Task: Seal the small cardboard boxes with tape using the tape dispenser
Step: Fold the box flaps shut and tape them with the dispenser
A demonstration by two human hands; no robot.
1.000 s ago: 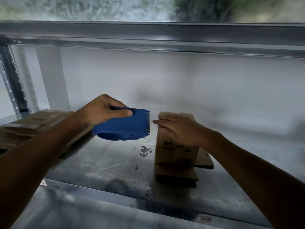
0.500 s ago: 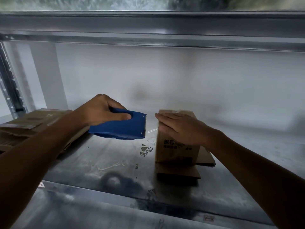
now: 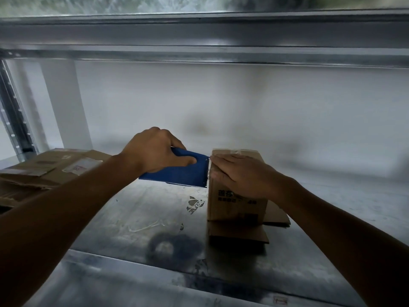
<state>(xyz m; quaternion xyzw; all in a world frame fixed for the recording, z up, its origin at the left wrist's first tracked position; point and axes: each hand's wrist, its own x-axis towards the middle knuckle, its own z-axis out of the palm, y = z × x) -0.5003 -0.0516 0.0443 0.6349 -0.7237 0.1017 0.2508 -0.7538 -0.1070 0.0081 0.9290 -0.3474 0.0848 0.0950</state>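
Finding: small cardboard box [image 3: 236, 196] at centre of shelf [image 3: 132, 209], tape dispenser [image 3: 183, 173] teeth against its upper left edge.
My right hand [image 3: 241, 173] lies flat on it; my left hand [image 3: 155, 151] grips the dispenser. A skewed pull could tip it off the loose cardboard [image 3: 239, 234] beneath.

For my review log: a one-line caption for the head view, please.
Left hand holds the blue tape dispenser, toothed edge at the small cardboard box; right hand lies flat on it.

matt cardboard box [image 3: 234, 202], scuffed metal shelf [image 3: 137, 213]
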